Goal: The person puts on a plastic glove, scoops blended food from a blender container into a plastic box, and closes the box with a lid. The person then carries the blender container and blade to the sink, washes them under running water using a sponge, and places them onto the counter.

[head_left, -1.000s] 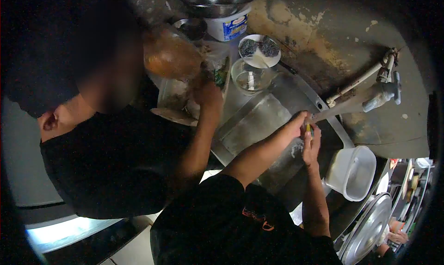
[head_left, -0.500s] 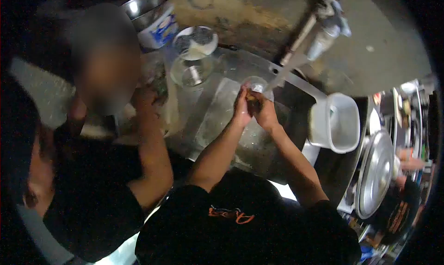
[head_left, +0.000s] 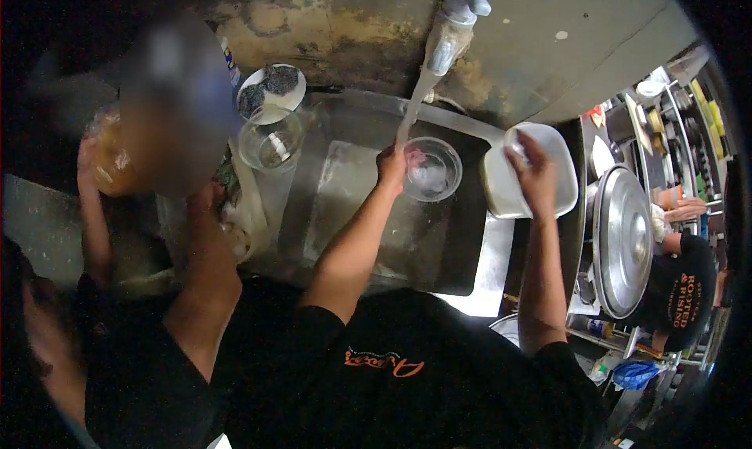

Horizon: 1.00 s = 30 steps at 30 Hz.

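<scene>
"Hands, please: state of each?"

"I have my left hand [head_left: 394, 169] closed on the rim of a clear bowl [head_left: 433, 175], over the sink [head_left: 450, 245]. A water stream [head_left: 410, 116] comes down at that hand from the tap [head_left: 448, 45]."

"And the right?"

"My right hand [head_left: 536, 175] is over the white tub [head_left: 493, 182], fingers bent. I cannot tell whether it grips anything."

"Items left of the left hand?"

"I record a transparent container [head_left: 249, 147] with a white object [head_left: 278, 146] inside, beside a plate [head_left: 272, 114] bearing dark pads [head_left: 280, 79]. Farther left, a co-worker's hand [head_left: 88, 163] touches a clear bag [head_left: 111, 167]."

"Right of the right hand?"

"A round metal lid [head_left: 624, 241]."
</scene>
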Tool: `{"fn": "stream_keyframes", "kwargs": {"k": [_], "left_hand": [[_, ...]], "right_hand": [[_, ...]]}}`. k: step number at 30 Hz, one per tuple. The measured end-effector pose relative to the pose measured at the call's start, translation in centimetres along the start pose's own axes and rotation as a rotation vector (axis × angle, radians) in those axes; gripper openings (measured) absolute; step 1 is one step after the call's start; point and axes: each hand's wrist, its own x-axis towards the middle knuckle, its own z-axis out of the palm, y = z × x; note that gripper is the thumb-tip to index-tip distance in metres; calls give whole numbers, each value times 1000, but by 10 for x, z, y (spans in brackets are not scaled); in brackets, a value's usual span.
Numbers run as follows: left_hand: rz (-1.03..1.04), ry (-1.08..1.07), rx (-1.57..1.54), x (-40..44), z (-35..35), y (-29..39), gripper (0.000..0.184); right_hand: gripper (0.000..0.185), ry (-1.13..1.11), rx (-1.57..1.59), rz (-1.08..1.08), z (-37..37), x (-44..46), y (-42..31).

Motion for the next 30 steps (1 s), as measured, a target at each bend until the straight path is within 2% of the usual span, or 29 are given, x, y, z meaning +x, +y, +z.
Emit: {"fn": "stream_keyframes", "kwargs": {"k": [2,3,4,5,6,8,11,14,15,17,19,20,21,22,24,25,27,28,29,30], "left_hand": [[-91,66,259,-17,-5,17,42],[-51,73,234,-15,-9,16,42],[-11,81,211,-14,-14,13,41],[34,88,187,-11,-20,14,41],[-37,18,66,-6,-28,17,41],[-181,-126,-180,10,-48,11,40],[5,-601,-412,80,-98,-42,37],[115,-572,-483,40,-102,-38,36],[-381,-175,-507,36,-93,-23,32],[155,97,82,12,-106,-26,31],[684,353,681,-15,-120,-28,31],[452,431,423,-20,-118,-18,30],[218,500,161,-26,-112,-2,29],[-16,560,-105,-32,-110,8,28],[218,590,88,-53,-107,12,23],[337,604,181,-63,-104,11,20],[580,643,367,-80,-101,16,14],[705,665,463,-82,-103,23,12],[739,627,485,-79,-117,39,11],[776,608,525,-73,-130,56,11]], "right_hand": [[63,-199,150,54,51,-13,-18],[64,-197,183,7,101,-20,28],[54,-505,155,168,114,-21,16],[39,-510,464,168,144,-31,29],[41,-493,631,114,166,-44,32],[42,-354,-61,-623,177,-47,8],[48,-464,282,-483,195,-50,-7],[51,-110,41,-340,250,-24,-5],[54,-170,75,-175,258,-8,-8],[62,-293,146,172,272,19,-15],[68,-770,333,227,265,42,-16],[71,-1010,423,245,262,52,-16],[63,-1015,377,129,263,57,-18],[59,-953,651,99,268,51,-12],[51,-798,1188,35,282,36,11],[43,-666,1262,479,284,38,16],[43,-575,1020,720,261,41,19],[44,-594,1160,788,242,39,15],[44,-609,1301,864,229,33,12],[46,-579,1225,856,227,27,8]]}}
